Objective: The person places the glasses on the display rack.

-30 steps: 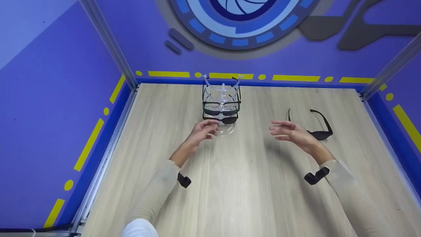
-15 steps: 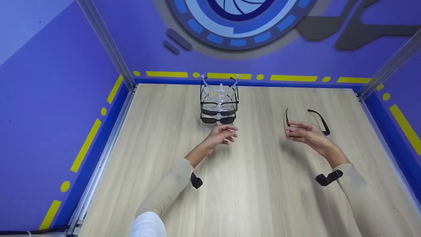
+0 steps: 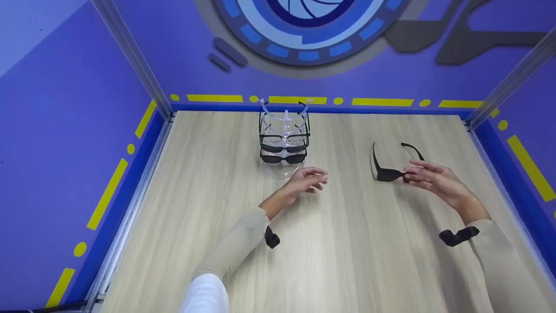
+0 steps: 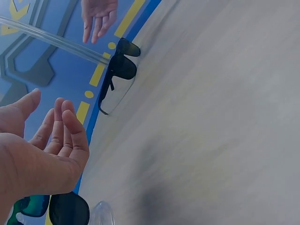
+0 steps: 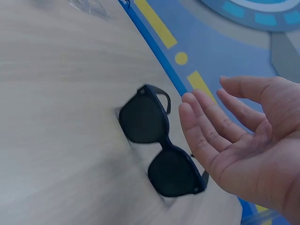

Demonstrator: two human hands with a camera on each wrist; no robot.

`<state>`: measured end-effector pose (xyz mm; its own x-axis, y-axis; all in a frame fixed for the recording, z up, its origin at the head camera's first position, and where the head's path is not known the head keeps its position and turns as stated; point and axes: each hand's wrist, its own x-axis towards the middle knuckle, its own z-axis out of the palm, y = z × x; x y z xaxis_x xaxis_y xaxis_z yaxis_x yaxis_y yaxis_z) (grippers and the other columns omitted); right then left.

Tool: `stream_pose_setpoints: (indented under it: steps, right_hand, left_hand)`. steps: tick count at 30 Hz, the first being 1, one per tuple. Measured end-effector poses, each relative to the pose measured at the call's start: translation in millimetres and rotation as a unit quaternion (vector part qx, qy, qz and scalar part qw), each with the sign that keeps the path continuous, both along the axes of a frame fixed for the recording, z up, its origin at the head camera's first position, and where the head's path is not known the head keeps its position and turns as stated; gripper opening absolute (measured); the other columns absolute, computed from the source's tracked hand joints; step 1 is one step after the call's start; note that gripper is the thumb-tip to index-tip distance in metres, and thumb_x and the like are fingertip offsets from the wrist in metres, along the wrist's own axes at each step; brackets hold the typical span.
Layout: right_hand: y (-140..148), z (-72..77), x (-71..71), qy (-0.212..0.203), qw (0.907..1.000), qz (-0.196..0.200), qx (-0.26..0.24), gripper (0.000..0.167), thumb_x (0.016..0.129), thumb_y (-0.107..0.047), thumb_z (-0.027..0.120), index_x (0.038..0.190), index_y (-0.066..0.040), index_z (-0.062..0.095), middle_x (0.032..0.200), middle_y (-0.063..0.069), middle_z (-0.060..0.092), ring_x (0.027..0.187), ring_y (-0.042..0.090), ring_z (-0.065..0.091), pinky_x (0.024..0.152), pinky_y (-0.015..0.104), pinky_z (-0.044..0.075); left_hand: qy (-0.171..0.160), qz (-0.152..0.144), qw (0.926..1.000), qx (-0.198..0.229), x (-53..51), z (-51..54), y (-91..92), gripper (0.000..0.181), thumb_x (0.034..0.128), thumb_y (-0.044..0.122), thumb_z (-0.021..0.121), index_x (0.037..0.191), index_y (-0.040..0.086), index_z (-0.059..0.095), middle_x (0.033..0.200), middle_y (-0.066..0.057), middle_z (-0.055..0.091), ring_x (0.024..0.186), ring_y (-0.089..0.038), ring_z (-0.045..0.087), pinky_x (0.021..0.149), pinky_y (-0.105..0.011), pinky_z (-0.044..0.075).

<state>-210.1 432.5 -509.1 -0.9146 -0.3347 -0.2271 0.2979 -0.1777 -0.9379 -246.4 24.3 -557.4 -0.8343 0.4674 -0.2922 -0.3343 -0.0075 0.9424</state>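
Observation:
Black sunglasses (image 3: 388, 174) rest on the table at the right, temples pointing to the back wall. My right hand (image 3: 438, 180) hovers at their right lens, partly covering it in the head view. In the right wrist view its fingers (image 5: 206, 126) are loosely bent with nothing between them, and both lenses (image 5: 144, 119) show. My left hand (image 3: 304, 180), fingers relaxed and holding nothing, is in front of a clear display stand (image 3: 286, 116). On that stand, clear-lens glasses (image 3: 273, 138) sit above two pairs of dark-lens sunglasses (image 3: 272, 159).
The wooden table (image 3: 330, 252) meets a blue back wall (image 3: 339, 80) with yellow marks. Blue side panels and metal posts (image 3: 130, 56) bound it left and right. The stand is close to the back wall, left of the table's middle.
My left hand has moved right, away from the lowest sunglasses on the stand. My right hand has moved right, to the sunglasses on the table. The head view has shifted slightly.

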Motion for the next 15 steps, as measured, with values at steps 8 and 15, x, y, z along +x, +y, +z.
stream_pose_setpoints:
  steps: [8, 15]
  right_hand:
    - [32, -0.6, 6.9, -0.01, 0.9994, -0.029, 0.016, 0.031, 0.108, -0.003, 0.046, 0.123, -0.019, 0.068, 0.113, 0.0, 0.078, 0.103, 0.013, 0.075, 0.09, 0.026, 0.06]
    - [48, -9.7, 13.8, -0.011, 0.9984, -0.036, 0.043, 0.033, 0.107, -0.003, 0.046, 0.118, -0.024, 0.07, 0.109, -0.003, 0.079, 0.1, 0.011, 0.075, 0.086, 0.025, 0.061]
  left_hand:
    - [-0.008, 0.004, 1.0, 0.002, -11.2, 1.9, 24.5, 0.026, 0.0967, 0.014, 0.07, 0.122, 0.006, 0.069, 0.089, 0.008, 0.071, 0.078, -0.008, 0.066, 0.078, -0.027, 0.054]
    - [-0.024, -0.007, 0.9997, -0.002, -11.2, -4.2, 50.0, 0.038, 0.0929, 0.013, 0.074, 0.128, 0.002, 0.066, 0.088, 0.008, 0.071, 0.078, -0.008, 0.066, 0.084, -0.03, 0.057]
